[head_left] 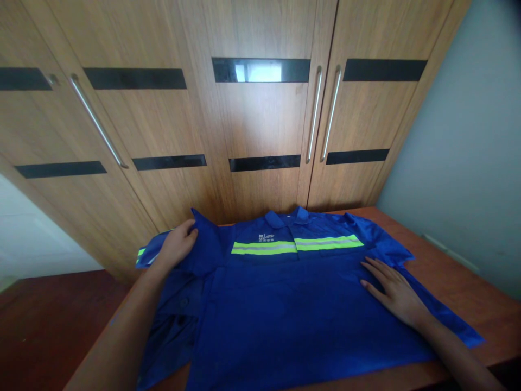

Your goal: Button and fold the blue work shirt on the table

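Note:
A blue work shirt [285, 304] with a collar, a bright yellow-green reflective band and white print on the chest is spread on the reddish-brown tabletop. My left hand [179, 241] pinches its fabric at the left side, near the sleeve, lifting a corner into a raised point. On the right of the shirt lies my right hand [393, 290], palm down with its fingers spread. More dark blue cloth [175, 304] with buttons shows below my left forearm; whether it belongs to the same garment I cannot tell.
Behind the table [448, 277] stands a wooden wardrobe [260, 119] with metal handles and black inlaid strips, close to the collar. A pale wall [459, 179] rises at the right. Reddish-brown floor [61, 320] shows at the lower left.

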`<state>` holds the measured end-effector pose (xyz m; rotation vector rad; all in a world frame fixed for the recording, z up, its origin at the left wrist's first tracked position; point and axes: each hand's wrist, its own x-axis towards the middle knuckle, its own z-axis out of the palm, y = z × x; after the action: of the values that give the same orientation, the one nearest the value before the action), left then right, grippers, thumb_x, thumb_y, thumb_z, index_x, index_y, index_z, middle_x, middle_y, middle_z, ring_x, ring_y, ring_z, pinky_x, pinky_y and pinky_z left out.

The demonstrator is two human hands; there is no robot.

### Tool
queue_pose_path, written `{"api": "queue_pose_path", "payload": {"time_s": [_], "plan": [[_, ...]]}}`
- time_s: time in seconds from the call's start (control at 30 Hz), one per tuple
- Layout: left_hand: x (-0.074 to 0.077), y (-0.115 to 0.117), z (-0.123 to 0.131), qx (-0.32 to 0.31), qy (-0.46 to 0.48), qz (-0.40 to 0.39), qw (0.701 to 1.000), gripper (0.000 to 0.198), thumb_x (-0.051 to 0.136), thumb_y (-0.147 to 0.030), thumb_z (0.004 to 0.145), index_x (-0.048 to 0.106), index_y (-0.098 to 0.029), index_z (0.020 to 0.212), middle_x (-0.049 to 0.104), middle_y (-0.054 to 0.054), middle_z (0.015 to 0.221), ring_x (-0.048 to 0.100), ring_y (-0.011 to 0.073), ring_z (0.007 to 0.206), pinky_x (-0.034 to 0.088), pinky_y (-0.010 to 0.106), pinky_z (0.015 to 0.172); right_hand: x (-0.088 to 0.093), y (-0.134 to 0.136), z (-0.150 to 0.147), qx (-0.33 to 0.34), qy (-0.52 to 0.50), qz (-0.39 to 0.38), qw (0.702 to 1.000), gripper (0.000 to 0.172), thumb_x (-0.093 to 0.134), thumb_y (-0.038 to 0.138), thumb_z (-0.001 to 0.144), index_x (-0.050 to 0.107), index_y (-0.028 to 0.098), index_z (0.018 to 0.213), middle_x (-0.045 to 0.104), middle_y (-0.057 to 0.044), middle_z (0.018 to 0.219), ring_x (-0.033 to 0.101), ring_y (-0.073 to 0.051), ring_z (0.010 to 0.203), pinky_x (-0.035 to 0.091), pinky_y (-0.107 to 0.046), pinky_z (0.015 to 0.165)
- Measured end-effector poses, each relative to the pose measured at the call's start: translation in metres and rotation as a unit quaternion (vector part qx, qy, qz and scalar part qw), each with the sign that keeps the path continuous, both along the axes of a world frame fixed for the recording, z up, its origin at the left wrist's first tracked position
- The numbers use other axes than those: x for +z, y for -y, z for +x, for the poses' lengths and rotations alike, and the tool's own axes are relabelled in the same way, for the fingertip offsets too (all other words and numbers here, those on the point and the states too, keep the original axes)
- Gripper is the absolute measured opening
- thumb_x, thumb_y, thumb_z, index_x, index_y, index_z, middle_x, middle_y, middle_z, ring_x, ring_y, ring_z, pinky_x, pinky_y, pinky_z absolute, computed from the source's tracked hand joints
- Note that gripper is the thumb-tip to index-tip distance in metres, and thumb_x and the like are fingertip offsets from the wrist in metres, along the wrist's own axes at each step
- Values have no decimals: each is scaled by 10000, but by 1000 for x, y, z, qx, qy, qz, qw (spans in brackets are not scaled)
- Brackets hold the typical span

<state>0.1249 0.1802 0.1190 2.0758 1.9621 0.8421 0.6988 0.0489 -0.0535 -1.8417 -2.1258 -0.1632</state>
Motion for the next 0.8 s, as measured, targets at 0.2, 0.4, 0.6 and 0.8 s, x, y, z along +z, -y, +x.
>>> {"api": "queue_pose_path", "payload": {"time_s": [0.2, 0.4, 0.6, 0.8], "plan": [[21, 47, 64, -141, -124, 92, 978, 391, 325, -282, 916, 578, -196, 1201, 670, 72, 1063, 620, 224, 1001, 471, 338, 905, -1, 0, 1, 2, 2, 5, 1000, 600, 412, 606, 893, 476, 238, 1363, 464, -82, 1435, 395, -309, 1334, 349, -521, 1082], [-36, 110, 130, -194, -325, -1, 926, 354, 441, -180, 851, 625, -218, 1151, 626, 114, 1089, 593, 266, 1014, 494, 389, 818, -3, -1, 3, 5, 7, -6, 1000, 605, 403, 603, 899, 463, 231, 1372, 451, -92, 1442, 388, -311, 1338, 337, -536, 1085], [-80, 112, 112, -215, -312, 13, 925, 602, 476, -151, 813, 415, -254, 1404, 363, 107, 1504, 294, 293, 1388, 239, 502, 1117, 0, 1, 1, 1, 3, -5, 1000, 607, 403, 612, 893, 466, 243, 1370, 456, -83, 1441, 385, -318, 1340, 342, -540, 1081], [-87, 112, 99, -214, -314, 27, 925, 601, 426, -169, 849, 363, -267, 1439, 350, 88, 1518, 299, 276, 1396, 227, 503, 1132, -1, 3, 0, 2, 0, -6, 1000, 607, 404, 607, 895, 462, 236, 1372, 444, -81, 1449, 367, -308, 1351, 335, -525, 1090]]}}
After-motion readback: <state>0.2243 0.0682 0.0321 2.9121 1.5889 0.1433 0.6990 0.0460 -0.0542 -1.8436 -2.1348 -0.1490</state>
